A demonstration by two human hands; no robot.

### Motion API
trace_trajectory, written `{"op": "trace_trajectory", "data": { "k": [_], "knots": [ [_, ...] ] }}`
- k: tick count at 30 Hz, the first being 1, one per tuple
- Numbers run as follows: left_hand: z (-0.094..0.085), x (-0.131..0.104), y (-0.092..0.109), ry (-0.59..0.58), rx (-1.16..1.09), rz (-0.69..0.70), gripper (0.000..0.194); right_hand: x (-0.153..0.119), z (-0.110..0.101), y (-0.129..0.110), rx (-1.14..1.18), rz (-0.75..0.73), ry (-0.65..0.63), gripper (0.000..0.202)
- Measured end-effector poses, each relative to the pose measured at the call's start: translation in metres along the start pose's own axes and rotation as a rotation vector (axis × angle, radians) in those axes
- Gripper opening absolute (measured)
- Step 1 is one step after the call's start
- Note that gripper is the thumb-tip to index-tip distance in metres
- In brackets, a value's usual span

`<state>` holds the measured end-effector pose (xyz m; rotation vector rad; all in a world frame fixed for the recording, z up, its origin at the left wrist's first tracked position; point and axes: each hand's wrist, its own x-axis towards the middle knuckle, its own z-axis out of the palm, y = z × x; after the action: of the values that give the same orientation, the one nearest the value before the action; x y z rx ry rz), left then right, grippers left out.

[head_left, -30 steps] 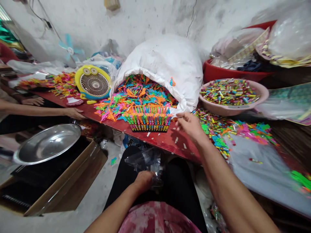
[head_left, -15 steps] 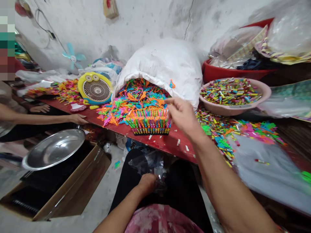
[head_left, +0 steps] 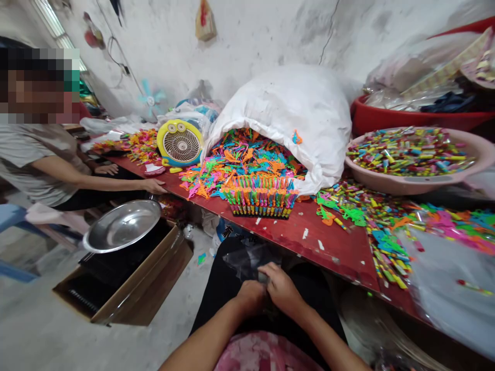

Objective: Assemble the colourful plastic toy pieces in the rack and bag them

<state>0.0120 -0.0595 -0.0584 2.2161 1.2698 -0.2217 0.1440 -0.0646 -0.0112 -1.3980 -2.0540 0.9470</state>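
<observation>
A clear plastic bag [head_left: 243,262] lies over my lap, its far end spread out above my dark trousers. My left hand [head_left: 250,298] is closed around the near part of it. Right beside it, my right hand [head_left: 285,289] has its fingers bent onto the plastic, closed at the bag's gathered part; the fingertips are partly hidden. Beyond both hands, on the red table [head_left: 270,232], stands a rack of upright colourful plastic pieces [head_left: 261,198] with striped lower ends in a dark base.
A white sack [head_left: 282,103] spills colourful plastic pieces behind the rack. To the right are a pink basin [head_left: 417,180] of small striped tubes and loose tubes. At left are a minion-shaped fan [head_left: 180,144], a metal bowl [head_left: 124,226] over a cardboard box [head_left: 143,288], and another person's arm [head_left: 104,183].
My right hand has come down from beside the rack to my lap and met my left hand at the plastic bag. The view has turned left.
</observation>
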Motion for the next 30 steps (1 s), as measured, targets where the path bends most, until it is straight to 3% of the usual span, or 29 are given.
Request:
{"op": "trace_trajectory", "data": {
  "k": [1,3,5,7,16,30],
  "knots": [
    [-0.001,-0.001,0.001,0.002,0.010,0.003,0.027,-0.005,0.004,0.021,0.007,0.011,-0.011,0.059],
    [-0.002,-0.003,0.004,-0.001,0.028,0.011,0.029,-0.018,0.015,0.052,0.079,0.057,-0.154,0.064],
    [-0.003,-0.004,0.006,-0.014,0.042,0.021,0.028,-0.030,0.028,0.069,0.142,0.104,-0.263,0.062],
    [-0.003,-0.004,0.008,-0.031,0.052,0.029,0.027,-0.038,0.038,0.077,0.136,0.163,-0.279,0.057],
    [-0.001,-0.001,0.006,-0.056,0.059,0.024,0.027,-0.037,0.047,0.088,0.067,0.285,-0.289,0.049],
    [-0.001,0.003,0.007,-0.053,0.060,0.019,0.031,-0.036,0.047,0.082,0.061,0.380,-0.318,0.045]
  ]
}}
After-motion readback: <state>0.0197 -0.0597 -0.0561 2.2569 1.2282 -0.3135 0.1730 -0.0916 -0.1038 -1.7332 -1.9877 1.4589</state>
